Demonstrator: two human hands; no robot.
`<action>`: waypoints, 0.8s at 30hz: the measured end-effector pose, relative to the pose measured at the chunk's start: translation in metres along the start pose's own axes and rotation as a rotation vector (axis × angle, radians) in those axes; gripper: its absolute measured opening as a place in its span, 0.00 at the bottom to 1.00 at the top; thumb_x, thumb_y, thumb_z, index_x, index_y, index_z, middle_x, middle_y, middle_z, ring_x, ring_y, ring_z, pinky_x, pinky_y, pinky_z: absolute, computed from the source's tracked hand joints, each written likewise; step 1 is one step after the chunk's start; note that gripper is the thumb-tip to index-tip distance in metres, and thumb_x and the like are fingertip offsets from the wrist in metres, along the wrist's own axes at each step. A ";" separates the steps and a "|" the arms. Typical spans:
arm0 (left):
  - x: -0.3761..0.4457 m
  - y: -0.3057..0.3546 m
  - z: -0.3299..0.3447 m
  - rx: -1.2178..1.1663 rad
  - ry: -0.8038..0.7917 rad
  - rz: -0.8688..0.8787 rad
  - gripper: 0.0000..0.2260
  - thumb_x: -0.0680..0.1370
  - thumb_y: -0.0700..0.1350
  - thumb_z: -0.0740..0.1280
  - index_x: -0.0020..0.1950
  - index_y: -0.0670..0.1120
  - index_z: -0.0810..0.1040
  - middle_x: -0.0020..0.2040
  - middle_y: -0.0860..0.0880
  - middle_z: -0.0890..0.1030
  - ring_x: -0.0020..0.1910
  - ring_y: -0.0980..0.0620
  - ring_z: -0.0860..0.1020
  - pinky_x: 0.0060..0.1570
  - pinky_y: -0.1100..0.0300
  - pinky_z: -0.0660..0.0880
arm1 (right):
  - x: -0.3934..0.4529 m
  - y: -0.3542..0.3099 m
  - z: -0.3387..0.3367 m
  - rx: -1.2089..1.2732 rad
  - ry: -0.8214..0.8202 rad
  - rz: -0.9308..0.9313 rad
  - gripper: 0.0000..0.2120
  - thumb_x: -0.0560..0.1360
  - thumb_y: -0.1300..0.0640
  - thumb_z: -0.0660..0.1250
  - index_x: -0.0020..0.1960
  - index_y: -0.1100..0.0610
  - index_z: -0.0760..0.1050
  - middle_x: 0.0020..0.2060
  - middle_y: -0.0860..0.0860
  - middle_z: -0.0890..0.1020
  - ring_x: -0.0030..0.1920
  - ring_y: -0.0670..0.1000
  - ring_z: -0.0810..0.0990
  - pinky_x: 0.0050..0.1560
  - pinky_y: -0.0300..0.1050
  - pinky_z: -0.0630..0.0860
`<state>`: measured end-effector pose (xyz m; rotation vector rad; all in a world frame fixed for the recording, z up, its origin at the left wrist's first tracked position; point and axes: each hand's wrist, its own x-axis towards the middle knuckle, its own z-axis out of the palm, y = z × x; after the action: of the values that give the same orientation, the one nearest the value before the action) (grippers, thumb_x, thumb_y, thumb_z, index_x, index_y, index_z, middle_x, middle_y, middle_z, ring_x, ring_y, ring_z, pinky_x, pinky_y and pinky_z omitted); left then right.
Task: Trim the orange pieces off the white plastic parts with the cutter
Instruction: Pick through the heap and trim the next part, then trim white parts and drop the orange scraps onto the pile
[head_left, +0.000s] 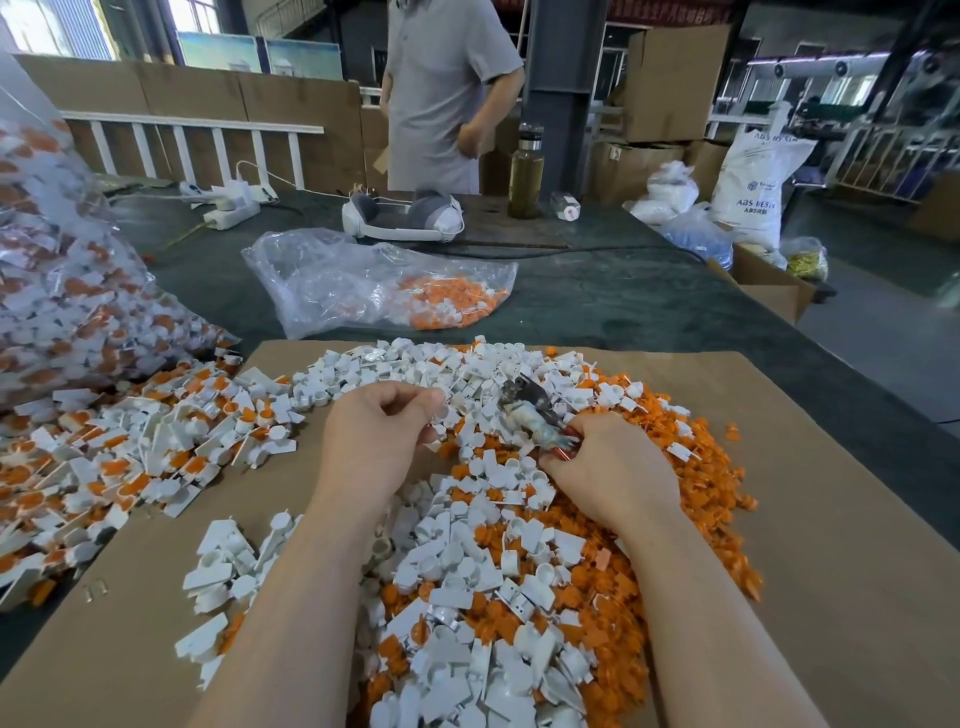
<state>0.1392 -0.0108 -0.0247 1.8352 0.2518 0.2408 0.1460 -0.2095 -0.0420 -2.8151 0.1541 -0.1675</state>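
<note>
My right hand grips the handles of the cutter, whose grey jaws point up and left over the pile. My left hand is curled, its fingertips pinching a small white plastic part just left of the jaws. Under both hands lies a heap of trimmed white parts mixed with cut orange pieces. A separate heap of white parts with orange pieces still attached spreads at the left. All of it sits on a cardboard sheet.
A big clear bag of untrimmed parts leans at the left. A smaller clear bag with orange pieces lies behind the cardboard. Further back are a headset, a power strip, a bottle and a standing person.
</note>
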 end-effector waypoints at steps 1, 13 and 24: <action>-0.001 0.000 0.000 -0.003 0.003 -0.001 0.08 0.77 0.52 0.71 0.38 0.56 0.81 0.32 0.58 0.83 0.40 0.50 0.83 0.46 0.53 0.80 | 0.000 0.000 0.000 -0.006 0.007 0.003 0.08 0.75 0.44 0.67 0.46 0.47 0.73 0.38 0.43 0.75 0.36 0.43 0.73 0.28 0.39 0.66; 0.002 -0.002 -0.002 -0.145 0.015 -0.054 0.05 0.76 0.48 0.73 0.40 0.54 0.82 0.33 0.57 0.84 0.34 0.60 0.83 0.43 0.61 0.79 | 0.001 0.001 -0.002 0.043 -0.032 -0.052 0.10 0.75 0.47 0.67 0.38 0.48 0.70 0.37 0.44 0.76 0.36 0.44 0.75 0.29 0.38 0.66; 0.002 -0.001 -0.003 -0.105 -0.032 -0.077 0.07 0.78 0.43 0.71 0.40 0.51 0.82 0.28 0.54 0.82 0.24 0.64 0.77 0.25 0.73 0.71 | -0.005 0.014 -0.026 0.239 -0.292 -0.077 0.04 0.73 0.53 0.71 0.43 0.53 0.79 0.39 0.51 0.81 0.37 0.47 0.77 0.34 0.41 0.71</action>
<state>0.1397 -0.0069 -0.0251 1.7206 0.2823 0.1678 0.1360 -0.2300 -0.0226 -2.5715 -0.0395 0.1959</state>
